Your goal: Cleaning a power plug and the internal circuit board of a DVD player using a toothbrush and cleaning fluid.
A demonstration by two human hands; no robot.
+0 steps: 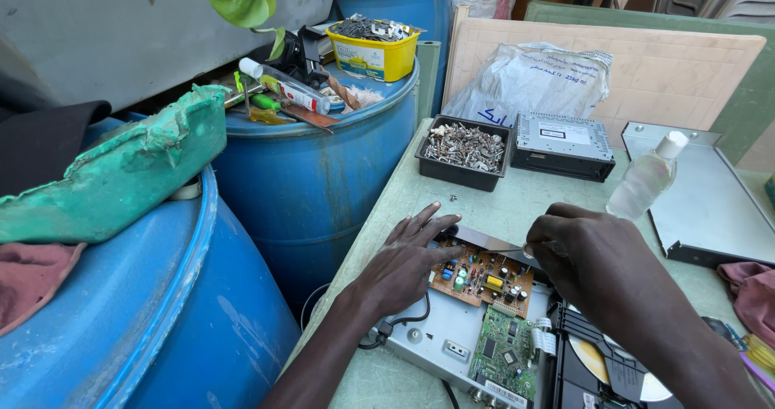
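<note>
An opened disc player (pixel 452 336) lies on the pale green table (pixel 484 207), its metal case showing a brown circuit board (pixel 483 277) and a green circuit board (pixel 502 352). My left hand (pixel 408 264) rests flat on the case's left edge, fingers spread and touching the brown board. My right hand (pixel 585 251) hovers over the brown board's far corner, pinching a thin metal tool (pixel 510 251) whose tip points at the board. A disc tray with a disc (pixel 601 360) sits under my right forearm.
A black tray of screws (pixel 464 146), a black electronic box (pixel 563 142), a clear bottle (pixel 646 179), a grey metal cover (pixel 710 199) and a plastic bag (pixel 529 78) stand behind. Blue barrels (pixel 315 175) crowd the left, one carrying a yellow tub (pixel 373 54) and tools.
</note>
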